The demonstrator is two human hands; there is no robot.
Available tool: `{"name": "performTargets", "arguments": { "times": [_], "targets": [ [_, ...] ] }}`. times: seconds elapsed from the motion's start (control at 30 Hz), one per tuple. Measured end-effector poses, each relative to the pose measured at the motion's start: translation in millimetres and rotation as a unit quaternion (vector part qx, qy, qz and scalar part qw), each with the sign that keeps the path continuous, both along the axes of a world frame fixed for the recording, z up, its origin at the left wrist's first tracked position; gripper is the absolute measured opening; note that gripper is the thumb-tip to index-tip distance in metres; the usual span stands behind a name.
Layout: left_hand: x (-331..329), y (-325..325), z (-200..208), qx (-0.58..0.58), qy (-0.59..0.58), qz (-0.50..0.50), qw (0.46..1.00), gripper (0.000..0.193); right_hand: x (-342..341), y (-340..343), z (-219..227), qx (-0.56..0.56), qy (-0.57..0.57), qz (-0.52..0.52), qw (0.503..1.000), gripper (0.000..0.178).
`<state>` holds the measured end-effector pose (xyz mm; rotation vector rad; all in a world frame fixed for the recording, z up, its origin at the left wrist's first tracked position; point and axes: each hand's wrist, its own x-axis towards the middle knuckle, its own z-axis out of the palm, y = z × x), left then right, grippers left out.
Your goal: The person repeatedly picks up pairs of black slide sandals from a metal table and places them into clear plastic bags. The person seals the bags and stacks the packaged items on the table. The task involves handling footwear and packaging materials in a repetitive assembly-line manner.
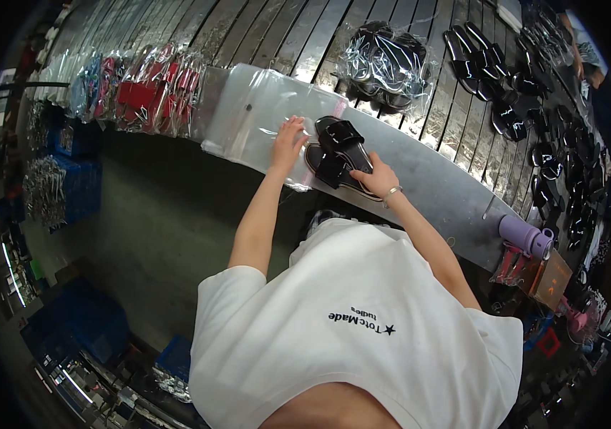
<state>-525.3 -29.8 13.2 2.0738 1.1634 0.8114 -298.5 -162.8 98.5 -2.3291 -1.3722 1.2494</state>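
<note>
Close to the middle, toward 1 o'clock, you have a pair of black sandals [339, 134] over the right edge of the clear plastic bags [237, 107] and the gray metal board [420, 168]. Your right hand [380, 177], at 2 o'clock, is closed on the heel end. Its thumb lies on top, and you can't see the fingers tucked under the soles. Holding the heels probably keeps the shiny straps free and lets one hand carry both shoes. Your left hand [289, 145], near 12 o'clock, holds no shoe. Its fingers are open and a bit bent over the bags, just beside the sandals; you can't tell if the tips touch the plastic. The bags lie flat toward 11 o'clock, likely so your left hand can get to them easily. Farther out are red packs [159, 93] at 10 o'clock, wrapped sandals [388, 64] at 1 o'clock, and a purple bottle [524, 234] at 3 o'clock.
</note>
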Motion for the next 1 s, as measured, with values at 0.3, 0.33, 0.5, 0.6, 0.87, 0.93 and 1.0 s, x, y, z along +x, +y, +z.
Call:
{"name": "performTargets", "arguments": {
  "times": [0.3,0.33,0.5,0.6,0.87,0.93,1.0],
  "targets": [
    [8,7,11,0.091,0.059,0.024,0.994,0.012,10,-11,1,0.044,0.04,-0.034,0.998,0.063],
    [-1,12,3,-0.047,0.003,0.075,0.996,0.013,5,-6,15,0.036,0.041,-0.011,0.998,0.064],
    [-14,26,56,-0.039,-0.111,0.045,0.992,0.018,9,-7,10,0.039,0.083,-0.026,0.995,0.066],
    [-6,18,107,0.115,-0.036,-0.117,0.986,0.015,-3,-11,10,0.094,0.188,-0.022,0.978,0.059],
    [69,-49,171,0.107,0.086,-0.311,0.94,0.021,13,-10,25,0.229,0.275,-0.082,0.93,0.043],
    [88,-74,174,0.051,0.041,-0.399,0.914,0.021,31,-16,39,0.28,0.241,-0.097,0.924,0.04],
    [90,-64,175,0.137,0.014,-0.401,0.905,0.04,44,-29,50,0.299,0.181,-0.173,0.921,0.037]
  ]
}}
